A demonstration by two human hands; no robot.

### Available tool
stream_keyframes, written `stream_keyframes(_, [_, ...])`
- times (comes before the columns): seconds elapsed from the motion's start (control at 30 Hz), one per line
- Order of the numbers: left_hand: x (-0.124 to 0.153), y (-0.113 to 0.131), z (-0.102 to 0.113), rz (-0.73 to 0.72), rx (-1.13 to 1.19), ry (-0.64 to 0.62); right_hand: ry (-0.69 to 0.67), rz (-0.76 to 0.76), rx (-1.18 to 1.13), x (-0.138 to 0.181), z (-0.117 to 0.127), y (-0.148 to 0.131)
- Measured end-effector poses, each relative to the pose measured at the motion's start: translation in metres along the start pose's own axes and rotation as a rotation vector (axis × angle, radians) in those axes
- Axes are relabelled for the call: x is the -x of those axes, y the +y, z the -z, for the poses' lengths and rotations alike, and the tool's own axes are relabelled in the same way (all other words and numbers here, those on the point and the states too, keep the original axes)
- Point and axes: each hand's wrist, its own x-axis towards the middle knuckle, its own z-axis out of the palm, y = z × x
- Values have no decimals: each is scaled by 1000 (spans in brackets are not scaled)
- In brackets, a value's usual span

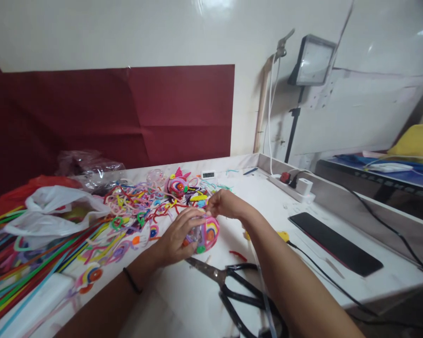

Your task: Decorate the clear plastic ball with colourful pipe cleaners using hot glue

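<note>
Head view, item by item. Decorated ball (207, 234): a clear sphere partly clad in coloured pipe-cleaner coils and arches, resting on the white table (183, 305) near its middle, between both hands. Left hand (178, 237): cupped around the ball's near left side, fingers curled over it and steadying it. Right hand (223, 204): fingertips drawn together in a pinch at the ball's upper edge; whether they nip a loose coil or the covering itself cannot be told. Coverage: the right face shows a full rainbow arch and an orange disc, while clear plastic still shows toward the left, so the cladding looks partly done, perhaps past the middle, with bare patches left to fill. Comparison piece (178, 185): a pink-spiked, fully covered ball standing behind, apparently finished. Bare clear ball (155, 177): just left of that, untouched. Stock: a loose heap of shaped coils (137, 206) just beyond the left hand, and long straight pipe cleaners (21, 277) fanned at the far left beside a white plastic bag (45, 211), so plenty remains. Scissors (232, 286): black-handled, lying blades shut on the table just in front of the ball, in nobody's grip.
</note>
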Motion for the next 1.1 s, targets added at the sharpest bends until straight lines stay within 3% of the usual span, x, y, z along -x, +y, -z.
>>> stream_keyframes(0.3, [2, -2, -4, -47, 24, 37, 164, 104, -130, 6, -5, 8])
stream_keyframes(1.1, [-1, 4, -4, -48, -16, 21, 183, 207, -217, 9, -11, 18])
